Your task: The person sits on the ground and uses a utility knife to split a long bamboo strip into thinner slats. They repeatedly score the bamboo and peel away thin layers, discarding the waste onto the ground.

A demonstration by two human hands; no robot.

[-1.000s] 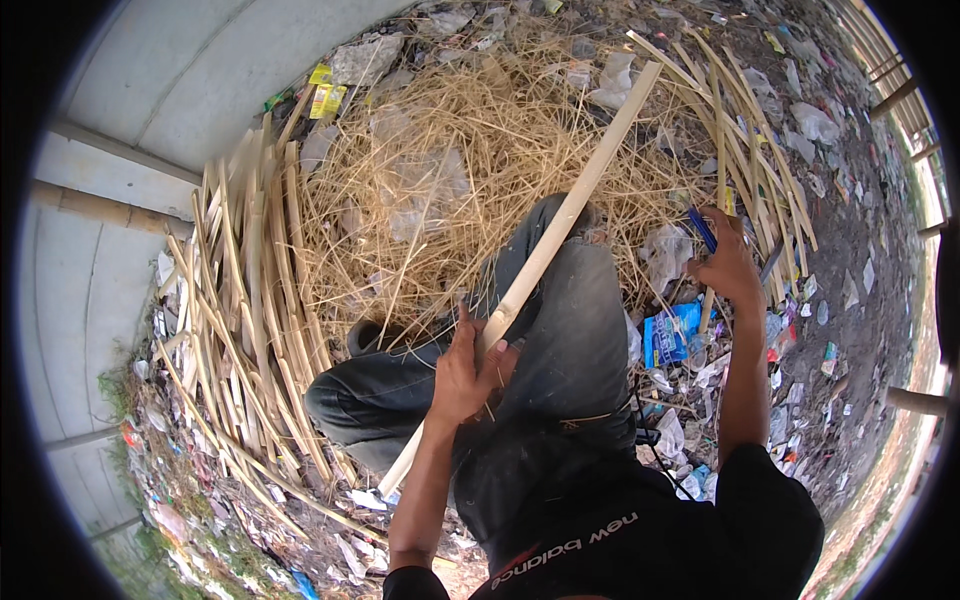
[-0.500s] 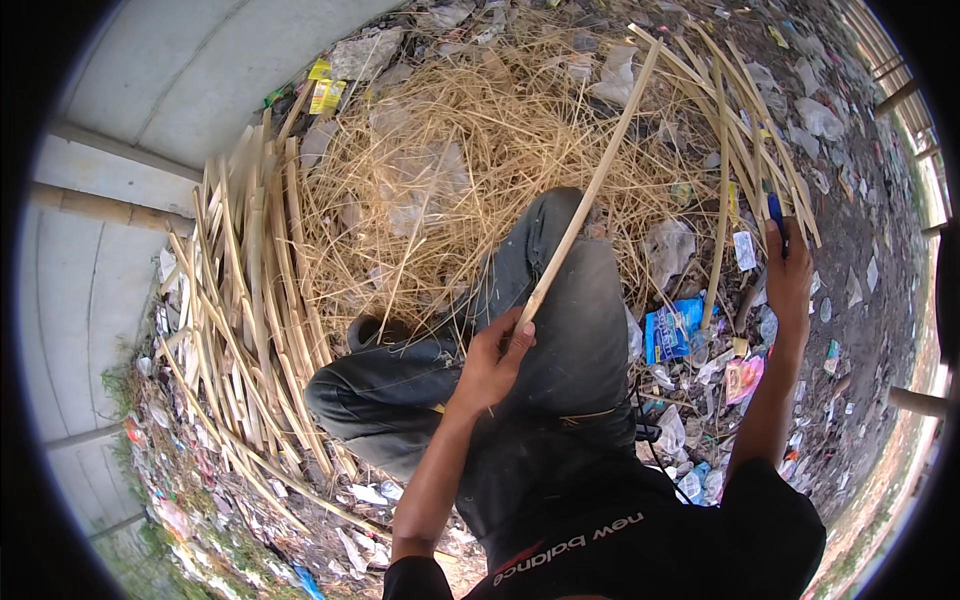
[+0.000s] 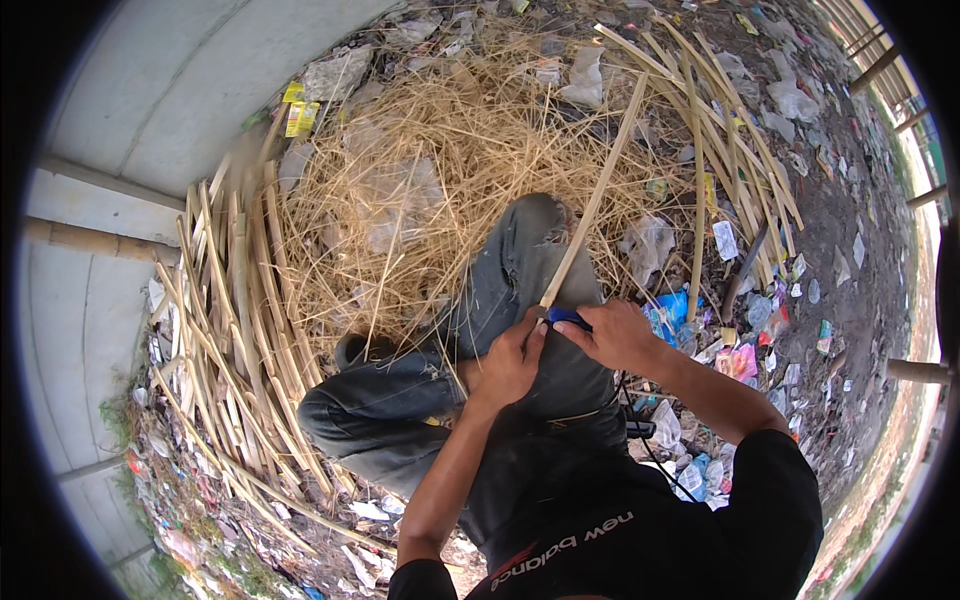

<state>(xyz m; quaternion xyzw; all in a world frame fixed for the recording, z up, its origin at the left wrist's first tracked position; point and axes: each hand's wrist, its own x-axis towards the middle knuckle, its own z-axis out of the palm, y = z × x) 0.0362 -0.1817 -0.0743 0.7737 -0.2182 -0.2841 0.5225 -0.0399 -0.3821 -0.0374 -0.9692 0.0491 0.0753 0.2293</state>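
Note:
My left hand (image 3: 511, 362) is closed around the near end of a long, pale bamboo strip (image 3: 606, 186). The strip slants up over my bent knee toward the far right. Wrapped round a blue-handled knife (image 3: 568, 318), my right hand (image 3: 618, 335) meets the strip's near end, close to my left thumb. The knife's blade is mostly hidden between the two hands.
A pile of bamboo strips (image 3: 235, 320) lies at my left, and a smaller bundle (image 3: 735, 150) at the far right. Thin shavings (image 3: 440, 130) cover the ground ahead. Litter with a blue packet (image 3: 668, 315) lies at my right. A grey wall (image 3: 200, 80) stands at the left.
My right hand has come in from the far right with the blue-handled knife, to the near end of the strip. My left hand still holds the strip, slightly shifted.

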